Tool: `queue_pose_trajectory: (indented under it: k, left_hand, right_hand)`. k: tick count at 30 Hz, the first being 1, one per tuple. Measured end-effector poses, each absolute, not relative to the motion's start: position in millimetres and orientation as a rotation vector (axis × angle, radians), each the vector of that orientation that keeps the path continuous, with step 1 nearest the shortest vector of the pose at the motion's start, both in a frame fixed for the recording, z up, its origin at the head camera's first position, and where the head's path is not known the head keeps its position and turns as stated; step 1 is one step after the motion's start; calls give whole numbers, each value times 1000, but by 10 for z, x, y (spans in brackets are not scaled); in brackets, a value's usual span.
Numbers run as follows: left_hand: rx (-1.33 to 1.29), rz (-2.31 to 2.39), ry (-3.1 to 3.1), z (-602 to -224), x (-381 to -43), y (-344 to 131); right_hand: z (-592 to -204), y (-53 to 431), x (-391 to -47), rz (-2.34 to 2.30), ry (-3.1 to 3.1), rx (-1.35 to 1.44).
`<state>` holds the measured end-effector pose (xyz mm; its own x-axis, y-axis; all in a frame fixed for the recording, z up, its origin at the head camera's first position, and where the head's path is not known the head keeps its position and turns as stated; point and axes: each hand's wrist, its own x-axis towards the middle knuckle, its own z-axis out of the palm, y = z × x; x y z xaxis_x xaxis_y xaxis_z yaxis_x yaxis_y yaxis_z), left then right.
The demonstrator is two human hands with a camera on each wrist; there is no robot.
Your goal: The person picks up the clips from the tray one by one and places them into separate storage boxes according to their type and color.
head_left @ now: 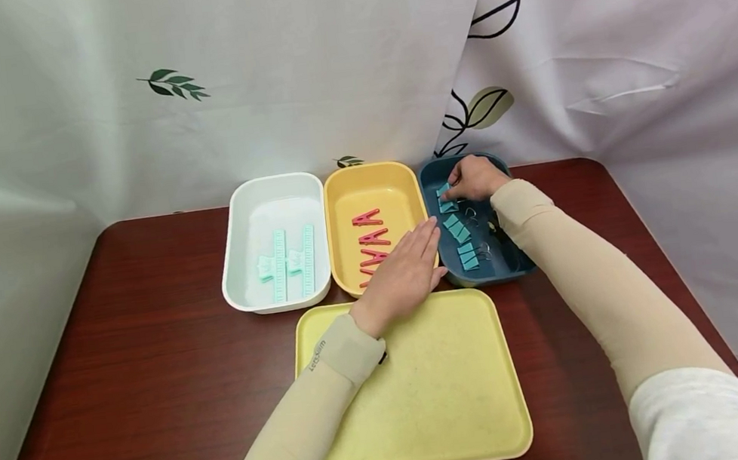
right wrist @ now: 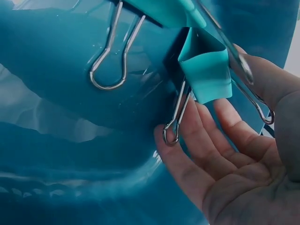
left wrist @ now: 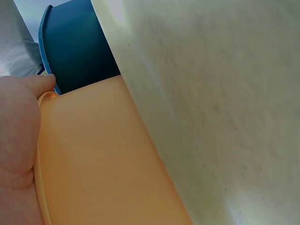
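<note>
My right hand (head_left: 475, 178) reaches into the dark blue bin (head_left: 501, 249) at the right. Its thumb and fingers pinch a teal binder clip (right wrist: 208, 70) with silver wire handles. Beside it in the bin lie more teal binder clips (head_left: 468, 257). My left hand (head_left: 403, 279) rests with straight fingers over the near right rim of the yellow bin (head_left: 373, 176), fingertips by the blue bin's edge. In the left wrist view, its thumb (left wrist: 42, 84) touches the corner where the two bins meet. Pink clothespins (head_left: 374, 238) lie in the yellow bin, partly hidden by this hand.
A white bin (head_left: 275, 187) at the left holds two mint ruler-like strips (head_left: 307, 260) with clip pieces at their sides. A pale yellow tray (head_left: 430, 405) lies in front of the bins on the dark red-brown table (head_left: 151, 361). A patterned curtain (head_left: 322, 61) hangs behind.
</note>
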<state>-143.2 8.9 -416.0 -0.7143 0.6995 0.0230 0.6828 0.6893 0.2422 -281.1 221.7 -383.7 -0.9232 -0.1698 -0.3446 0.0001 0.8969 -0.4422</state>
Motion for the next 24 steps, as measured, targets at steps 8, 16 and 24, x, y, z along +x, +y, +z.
queue_pose_trajectory:
  k: [8,16,24]
  left_hand:
    - [1166,368,2824,-4169,-1431,82]
    - [1171,389,2833,-4193,-1443,87]
    - [1176,385,2832,-4193,-1441,87]
  right_hand:
    - [-3857,2210,-2807,-610,2696,-127]
    - [-3860,2204,-2787,-606,2709,-164]
    - [-3899,2240,-2805,-621,2705,-196]
